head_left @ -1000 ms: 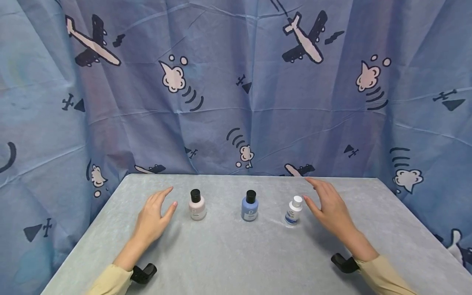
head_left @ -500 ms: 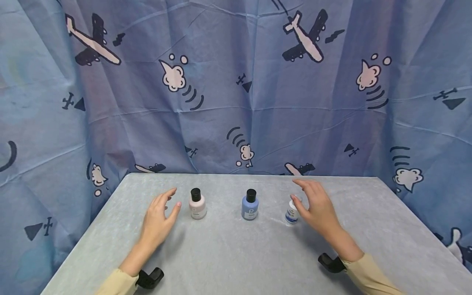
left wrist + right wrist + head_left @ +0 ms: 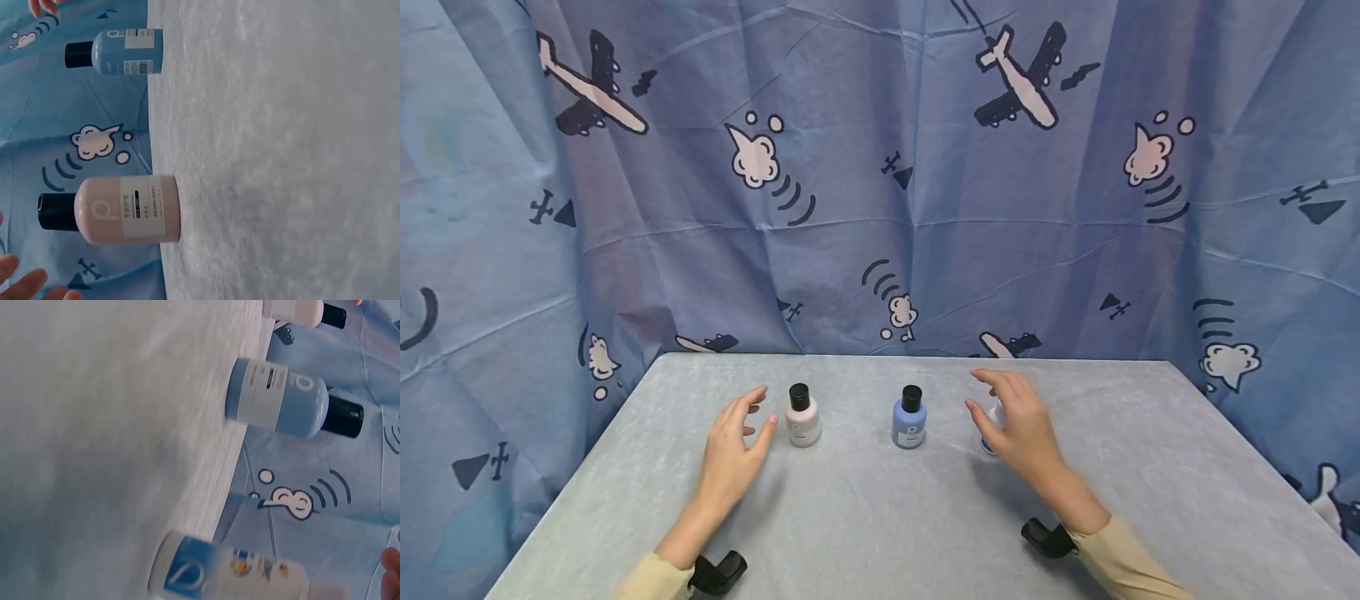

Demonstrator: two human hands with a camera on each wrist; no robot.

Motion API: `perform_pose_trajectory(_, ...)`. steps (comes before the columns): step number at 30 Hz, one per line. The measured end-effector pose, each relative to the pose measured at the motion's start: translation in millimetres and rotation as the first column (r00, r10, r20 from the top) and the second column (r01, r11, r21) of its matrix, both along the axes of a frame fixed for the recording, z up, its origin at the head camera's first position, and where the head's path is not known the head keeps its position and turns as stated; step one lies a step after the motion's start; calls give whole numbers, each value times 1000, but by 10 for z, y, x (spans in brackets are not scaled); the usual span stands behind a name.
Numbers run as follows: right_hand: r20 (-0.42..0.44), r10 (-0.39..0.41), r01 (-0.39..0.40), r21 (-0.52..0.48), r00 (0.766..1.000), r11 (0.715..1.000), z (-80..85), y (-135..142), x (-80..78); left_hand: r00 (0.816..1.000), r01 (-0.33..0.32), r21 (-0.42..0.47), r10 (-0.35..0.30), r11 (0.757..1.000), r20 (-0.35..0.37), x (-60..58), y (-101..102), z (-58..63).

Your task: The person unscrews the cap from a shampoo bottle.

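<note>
My left hand (image 3: 730,458) hovers just left of a pale pink bottle (image 3: 802,425) with a black cap, its fingers relaxed and holding nothing. A matching blue bottle (image 3: 909,425), also black-capped, stands upright in the middle. Over at the right, my right hand (image 3: 1021,433) is in front of a small white bottle (image 3: 237,569) with a blue label and hides most of it in the head view. Its fingers are loosely bent, with thumb and fingertips apart. In the left wrist view, fingertips (image 3: 28,284) of the left hand show beside the pink bottle's cap.
The bottles stand in a loose row on a table with a pale grey cloth (image 3: 865,525). Behind it hangs a blue curtain (image 3: 835,208) printed with airplanes and clouds. A black wrist device (image 3: 718,573) sits on the left wrist, another (image 3: 1047,537) on the right.
Both hands have moved inward. The right hand has shifted left and now covers most of the white bottle; the left hand has shifted right, closer to the pink bottle. The bottles have stayed put.
</note>
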State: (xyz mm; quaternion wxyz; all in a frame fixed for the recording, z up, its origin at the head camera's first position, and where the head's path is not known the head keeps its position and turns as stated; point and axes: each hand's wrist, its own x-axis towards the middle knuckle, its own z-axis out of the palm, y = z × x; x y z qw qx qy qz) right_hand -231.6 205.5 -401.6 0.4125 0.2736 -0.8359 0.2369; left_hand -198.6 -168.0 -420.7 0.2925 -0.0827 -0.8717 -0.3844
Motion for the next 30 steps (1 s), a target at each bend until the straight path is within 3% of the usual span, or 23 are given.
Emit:
perform_pose_trajectory(14,39,35,-35,-12,999,999,-21,-331,72,1000,12,61,-11,998,-26,25,123,-30)
perform_pose_trajectory(21,66,52,-49,-36,997,998,-45,-473,75,999,14,89,-17,996,39,33,153,-66)
perform_pose_trajectory(30,47,127,-125,-52,991,991,-15,-698,44,991,-2,136,-16,991,130,28,189,-32)
